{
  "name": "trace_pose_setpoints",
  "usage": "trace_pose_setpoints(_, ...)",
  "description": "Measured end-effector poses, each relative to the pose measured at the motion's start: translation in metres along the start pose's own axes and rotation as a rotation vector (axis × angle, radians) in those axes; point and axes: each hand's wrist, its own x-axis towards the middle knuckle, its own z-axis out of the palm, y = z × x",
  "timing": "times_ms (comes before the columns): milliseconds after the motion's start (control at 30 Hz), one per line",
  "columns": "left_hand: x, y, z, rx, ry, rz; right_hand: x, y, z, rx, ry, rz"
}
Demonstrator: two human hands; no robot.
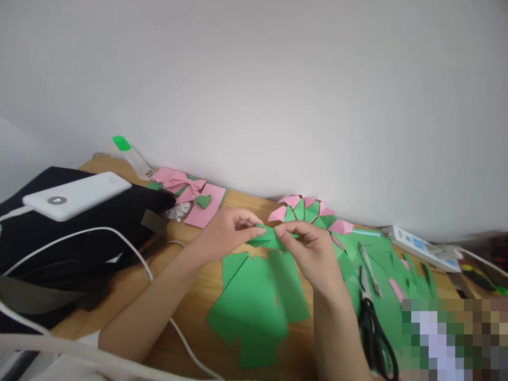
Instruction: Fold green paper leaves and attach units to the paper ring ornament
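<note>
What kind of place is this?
Probably a desk or table against a wall, used for papercraft: black scissors, cut green paper and folded pink-and-green pieces lie on the wood surface. Room type can't be told.

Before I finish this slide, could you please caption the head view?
Left hand and right hand hold a green paper piece over a wooden desk, black-handled scissors lying at right.
</note>
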Motion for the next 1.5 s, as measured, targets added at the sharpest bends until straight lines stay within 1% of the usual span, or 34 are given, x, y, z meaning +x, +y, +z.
trace_pose_setpoints(33, 0.000, 0.001, -0.001, 0.006, 0.014, 0.010, 0.000, 0.000, -0.001, 0.010, 0.012, -0.003)
trace_pose_setpoints(100, 0.001, 0.002, -0.002, 0.020, 0.044, 0.035, -0.001, -0.003, -0.002, -0.006, -0.029, -0.006)
trace_pose_setpoints(233, 0.002, 0.003, -0.002, 0.053, 0.096, 0.081, -0.004, -0.008, -0.003, -0.092, -0.262, 0.036)
trace_pose_setpoints(300, 0.001, 0.004, 0.000, 0.059, 0.125, 0.092, -0.004, -0.009, -0.001, -0.061, -0.318, 0.081)
trace_pose_setpoints(333, 0.001, 0.004, 0.001, 0.050, 0.134, 0.085, -0.004, -0.008, -0.001, -0.024, -0.312, 0.101)
trace_pose_setpoints(467, 0.000, 0.006, 0.002, -0.076, 0.128, 0.036, -0.003, -0.006, 0.001, 0.147, -0.205, 0.138)
trace_pose_setpoints(533, -0.001, 0.005, 0.003, -0.145, 0.138, 0.048, -0.002, -0.006, 0.001, 0.210, -0.189, 0.159)
trace_pose_setpoints(633, 0.000, 0.004, 0.002, -0.174, 0.153, 0.076, -0.003, -0.007, 0.003, 0.260, -0.183, 0.180)
trace_pose_setpoints(800, -0.001, 0.005, 0.001, -0.185, 0.169, 0.086, -0.006, -0.006, 0.005, 0.178, -0.187, 0.132)
trace_pose_setpoints(900, -0.002, 0.008, 0.001, -0.190, 0.185, 0.078, -0.006, -0.003, 0.005, 0.149, -0.153, 0.128)
trace_pose_setpoints(1067, -0.003, 0.009, 0.001, -0.191, 0.195, 0.078, -0.005, -0.002, 0.004, 0.216, -0.110, 0.114)
trace_pose_setpoints(1133, -0.003, 0.007, 0.001, -0.197, 0.190, 0.078, -0.005, -0.002, 0.004, 0.234, -0.106, 0.105)
trace_pose_setpoints(1333, -0.003, 0.008, 0.001, -0.190, 0.187, 0.063, -0.004, 0.000, 0.003, 0.186, -0.084, 0.066)
trace_pose_setpoints(1500, -0.004, 0.011, 0.000, -0.254, 0.131, 0.061, -0.002, 0.000, 0.003, 0.196, -0.076, 0.072)
